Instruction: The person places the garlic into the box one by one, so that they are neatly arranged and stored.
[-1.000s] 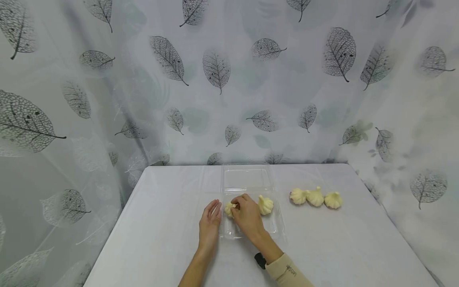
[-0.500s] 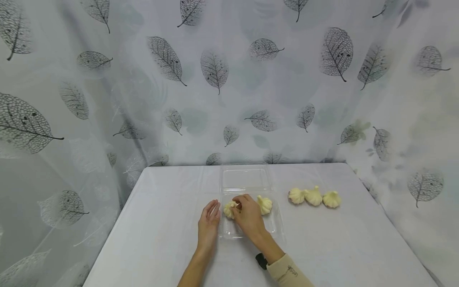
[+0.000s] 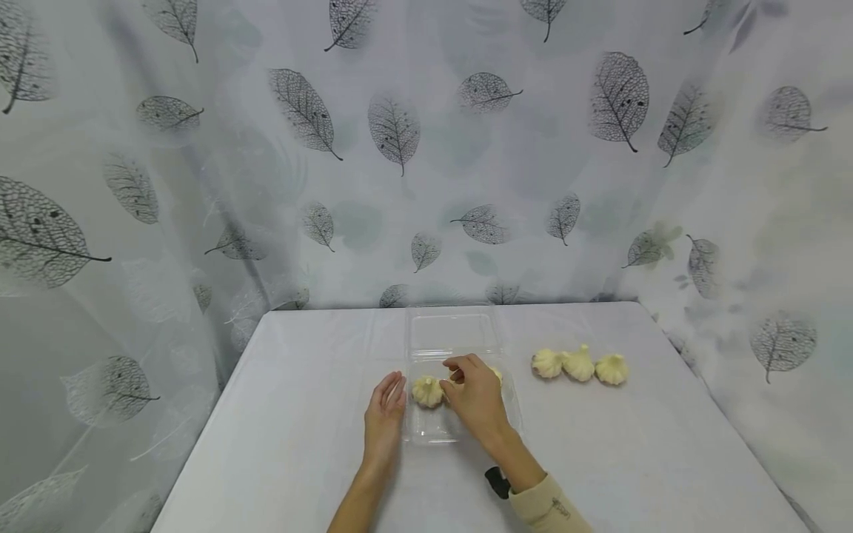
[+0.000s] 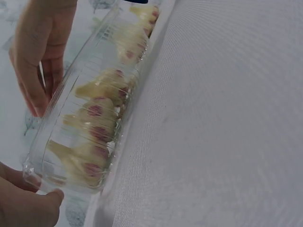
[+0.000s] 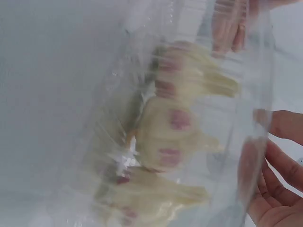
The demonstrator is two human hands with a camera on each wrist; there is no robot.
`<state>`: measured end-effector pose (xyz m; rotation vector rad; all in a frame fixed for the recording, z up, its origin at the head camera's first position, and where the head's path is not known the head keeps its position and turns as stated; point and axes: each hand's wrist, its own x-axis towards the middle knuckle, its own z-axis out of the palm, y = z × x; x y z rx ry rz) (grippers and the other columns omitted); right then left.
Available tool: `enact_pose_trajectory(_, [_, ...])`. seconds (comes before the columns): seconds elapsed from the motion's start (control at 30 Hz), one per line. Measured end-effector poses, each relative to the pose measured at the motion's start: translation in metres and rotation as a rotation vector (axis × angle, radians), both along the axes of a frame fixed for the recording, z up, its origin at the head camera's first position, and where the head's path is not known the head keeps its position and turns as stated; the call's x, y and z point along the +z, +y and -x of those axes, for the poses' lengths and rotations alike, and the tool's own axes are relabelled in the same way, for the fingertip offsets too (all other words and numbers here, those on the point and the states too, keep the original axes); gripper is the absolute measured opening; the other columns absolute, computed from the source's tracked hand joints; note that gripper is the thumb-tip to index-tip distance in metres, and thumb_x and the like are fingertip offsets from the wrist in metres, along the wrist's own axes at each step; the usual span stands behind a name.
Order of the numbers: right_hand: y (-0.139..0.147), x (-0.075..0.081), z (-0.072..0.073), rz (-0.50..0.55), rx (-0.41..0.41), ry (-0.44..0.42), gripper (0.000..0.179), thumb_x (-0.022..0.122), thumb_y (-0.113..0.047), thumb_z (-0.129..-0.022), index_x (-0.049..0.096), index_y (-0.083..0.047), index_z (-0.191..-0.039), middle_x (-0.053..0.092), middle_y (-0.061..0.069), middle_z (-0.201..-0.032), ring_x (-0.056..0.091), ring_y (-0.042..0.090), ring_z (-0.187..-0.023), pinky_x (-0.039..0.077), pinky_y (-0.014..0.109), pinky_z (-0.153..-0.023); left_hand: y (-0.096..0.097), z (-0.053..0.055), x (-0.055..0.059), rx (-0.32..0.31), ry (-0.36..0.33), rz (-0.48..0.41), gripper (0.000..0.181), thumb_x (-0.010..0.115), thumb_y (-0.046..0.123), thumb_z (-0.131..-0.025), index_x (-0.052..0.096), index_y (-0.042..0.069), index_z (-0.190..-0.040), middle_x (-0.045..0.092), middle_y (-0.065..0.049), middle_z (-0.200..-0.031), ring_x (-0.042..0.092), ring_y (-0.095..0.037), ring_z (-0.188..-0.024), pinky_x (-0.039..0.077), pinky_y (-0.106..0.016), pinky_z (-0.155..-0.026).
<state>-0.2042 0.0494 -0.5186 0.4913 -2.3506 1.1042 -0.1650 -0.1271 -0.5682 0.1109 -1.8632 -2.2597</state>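
A clear plastic clamshell container [image 3: 426, 431] lies opened on the table, its lid tilted back. Inside are three pale garlic bulbs with pinkish patches: one bulb [image 3: 427, 391] shows fully at the left, another sits partly behind the right hand, and the rightmost bulb [image 3: 496, 374] peeks out past it. My left hand [image 3: 384, 418] rests along the container's left wall, fingers straight, thumb at the rim in the left wrist view. Over the container hovers my right hand [image 3: 478, 396], fingers loosely bent, nothing between them; the right wrist view shows these fingers [image 5: 284, 125] parted.
Three more garlic bulbs stand in a row on the table right of the container, the middle bulb [image 3: 578, 363] among them. A white cloth [image 3: 306, 414] covers the table. Behind hangs a leaf-print curtain [image 3: 440, 148].
My right hand has let go of the left garlic bulb and moved right and slightly up, uncovering that bulb. The left hand stays at the container's wall.
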Motion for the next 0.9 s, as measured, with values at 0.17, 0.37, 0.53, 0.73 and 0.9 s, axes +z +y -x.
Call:
enact_pose_trajectory(0.17, [0.011,0.007,-0.002,0.019,-0.021,0.047,0.034,0.092,0.003,-0.073,0.077,-0.003,-0.102,0.071,0.008,-0.093,0.07,0.018,-0.078,0.063,0.03,-0.068,0.001,0.0,0.0,0.008,-0.011,-0.009,0.048,0.053,0.0,-0.107,0.043,0.001,-0.153,0.043,-0.019,-0.16,0.041,-0.032,-0.15,0.042,-0.023,-0.116])
enact_pose_trajectory(0.37, [0.023,0.014,-0.004,0.041,-0.047,0.075,0.032,0.092,0.002,-0.074,0.077,-0.004,-0.102,0.072,0.006,-0.094,0.071,0.018,-0.076,0.064,0.032,-0.068,0.0,0.0,0.0,-0.002,-0.023,-0.005,0.048,0.051,-0.001,-0.108,0.041,0.002,-0.155,0.041,-0.019,-0.162,0.039,-0.031,-0.151,0.041,-0.023,-0.117])
enact_pose_trajectory(0.53, [0.034,0.016,-0.002,0.065,-0.065,0.054,0.031,0.091,0.001,-0.076,0.077,-0.004,-0.104,0.072,0.007,-0.096,0.071,0.018,-0.077,0.064,0.034,-0.068,0.0,-0.001,0.001,-0.017,-0.025,-0.01,0.049,0.049,-0.002,-0.108,0.04,0.002,-0.155,0.039,-0.018,-0.163,0.037,-0.03,-0.152,0.039,-0.023,-0.118])
enact_pose_trajectory(0.73, [0.047,0.02,0.003,0.083,-0.101,0.084,0.029,0.091,0.002,-0.077,0.077,-0.003,-0.102,0.073,0.008,-0.092,0.071,0.019,-0.075,0.064,0.034,-0.067,0.0,-0.001,0.001,-0.013,-0.022,-0.008,0.048,0.05,-0.001,-0.108,0.041,0.002,-0.155,0.04,-0.019,-0.162,0.038,-0.031,-0.152,0.039,-0.024,-0.118])
enact_pose_trajectory(0.9, [0.06,0.022,0.008,0.113,-0.125,0.105,0.029,0.09,0.004,-0.076,0.077,-0.002,-0.101,0.073,0.012,-0.091,0.071,0.021,-0.072,0.064,0.037,-0.065,0.0,0.0,-0.001,-0.016,-0.023,-0.006,0.049,0.051,0.001,-0.108,0.039,0.001,-0.155,0.04,-0.019,-0.162,0.038,-0.031,-0.152,0.039,-0.024,-0.118])
